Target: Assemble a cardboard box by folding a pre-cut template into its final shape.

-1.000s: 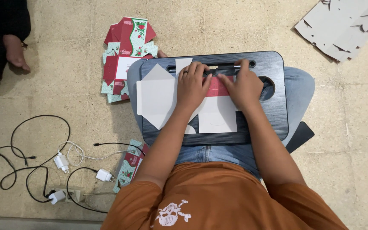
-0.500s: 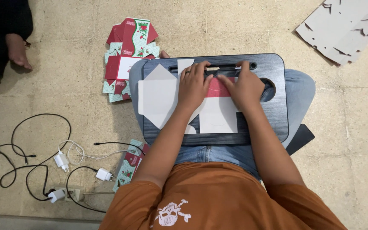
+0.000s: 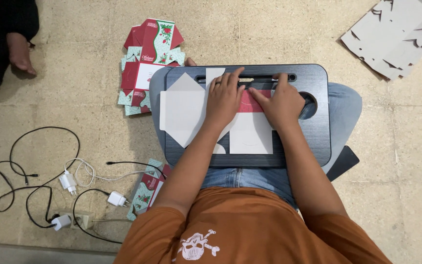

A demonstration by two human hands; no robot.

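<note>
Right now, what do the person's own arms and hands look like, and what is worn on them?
Both arms are bare from short sleeves down. The sleeves belong to an orange T-shirt with a white skull-and-bones print on the chest. The left hand wears a thin dark ring on one finger. The right hand shows no ring, watch or glove. No cables or straps run along either arm.

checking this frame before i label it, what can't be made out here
Head view only:
- The red part of the flat carton blank lies mostly under the left hand and right hand.
- The grey card sheets are cut off by the top right edge.
- The stack of printed cartons overlaps, so its count cannot be told.
- The person at top left is cropped by the frame.
</note>
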